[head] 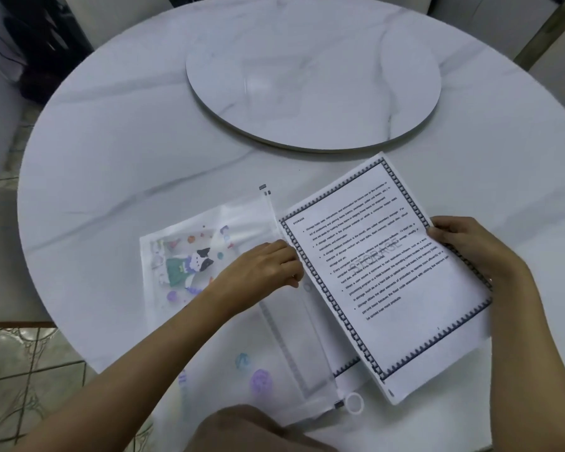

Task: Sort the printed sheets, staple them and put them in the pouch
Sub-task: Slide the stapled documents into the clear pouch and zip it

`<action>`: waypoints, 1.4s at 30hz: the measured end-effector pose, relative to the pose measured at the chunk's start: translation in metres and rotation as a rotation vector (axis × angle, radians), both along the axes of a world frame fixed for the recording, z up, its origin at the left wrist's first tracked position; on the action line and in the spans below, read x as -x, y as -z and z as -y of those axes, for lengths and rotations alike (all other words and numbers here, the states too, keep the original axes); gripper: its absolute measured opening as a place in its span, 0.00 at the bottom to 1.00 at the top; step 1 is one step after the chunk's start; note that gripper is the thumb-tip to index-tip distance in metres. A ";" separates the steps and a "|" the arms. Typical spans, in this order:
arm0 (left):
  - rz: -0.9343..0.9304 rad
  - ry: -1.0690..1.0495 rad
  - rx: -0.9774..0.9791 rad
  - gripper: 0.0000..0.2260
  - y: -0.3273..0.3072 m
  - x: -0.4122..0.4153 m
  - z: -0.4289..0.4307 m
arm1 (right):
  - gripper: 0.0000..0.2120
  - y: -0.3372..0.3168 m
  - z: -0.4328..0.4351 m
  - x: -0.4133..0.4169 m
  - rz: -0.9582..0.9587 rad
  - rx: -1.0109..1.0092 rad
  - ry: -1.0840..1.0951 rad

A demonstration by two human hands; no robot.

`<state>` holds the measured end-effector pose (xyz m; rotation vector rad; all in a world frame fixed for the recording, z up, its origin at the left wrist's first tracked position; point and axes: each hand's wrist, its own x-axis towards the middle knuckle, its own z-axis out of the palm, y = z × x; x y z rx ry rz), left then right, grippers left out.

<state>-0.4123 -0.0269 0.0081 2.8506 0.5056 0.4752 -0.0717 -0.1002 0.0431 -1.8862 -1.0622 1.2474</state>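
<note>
Tiled floor (30, 353) is seen at the far left, beyond the rim of a round, marble-patterned table (144, 158).

A translucent pouch (274, 347), printed with a cartoon cat and coloured shapes, is laid flat on the near part of the table, its zip edge turned toward the right. A white ring pull (354, 402) is seen at the near end of the zip.

The left hand (261, 269) is placed on the pouch at its zip edge, fingers curled together and closed on that edge, just beside the sheets.

The printed sheets (382, 272), bordered and headed with text, are held tilted above the table right of the pouch. Their near left corner is seen through the pouch film; how far in cannot be told.

The right hand (467, 246) is clamped on the sheets' right edge, thumb on top, fingers curled beneath.

A round turntable (313, 76) is set on the table behind.
</note>
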 end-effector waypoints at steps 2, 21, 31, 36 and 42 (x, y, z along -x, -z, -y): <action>0.011 0.005 0.018 0.04 -0.001 -0.001 0.000 | 0.09 0.002 -0.001 0.000 0.041 0.052 -0.031; -0.078 0.037 0.180 0.05 0.008 -0.013 -0.004 | 0.10 0.054 -0.011 0.055 -0.121 0.071 0.077; -0.058 0.045 0.171 0.03 0.009 -0.018 -0.008 | 0.11 0.057 -0.001 0.059 -0.171 0.074 0.152; -0.019 0.013 0.187 0.02 0.007 -0.022 -0.009 | 0.11 0.056 0.001 0.067 -0.162 0.053 0.186; 0.004 0.010 0.148 0.02 0.006 -0.029 -0.005 | 0.09 0.053 0.008 0.108 -0.136 0.004 0.084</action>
